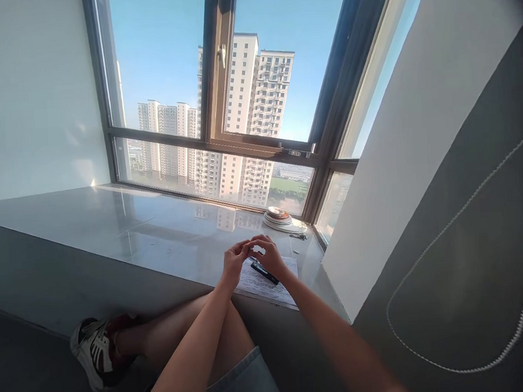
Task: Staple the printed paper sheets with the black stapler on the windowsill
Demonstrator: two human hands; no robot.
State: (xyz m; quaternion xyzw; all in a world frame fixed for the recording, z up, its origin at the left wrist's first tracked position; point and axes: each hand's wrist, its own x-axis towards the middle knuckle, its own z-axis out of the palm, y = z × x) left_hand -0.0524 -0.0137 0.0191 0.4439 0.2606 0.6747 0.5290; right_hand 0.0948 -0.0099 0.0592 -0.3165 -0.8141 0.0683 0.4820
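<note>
While both hands meet over the sill (171,239) edge, fingertips together, the work is all fingertip control. Left hand (234,263) pinches what looks like a small dark piece (249,250); too small to identify from where I'm standing. Right hand (267,255) arches in, thumb and forefinger curved toward the same spot; can't tell if it's gripping. Below: black stapler-like object (264,272) lying on a printed sheet (253,285), partly under the right hand.

Advice: keep left as the fixed clamp, let right do the fine movement. Rest the wrists on the sill if possible; that should cut shake. Stay low over the paper, so a dropped bit should show up on white. Plate stack (281,220) by the window is clear of the elbows.
</note>
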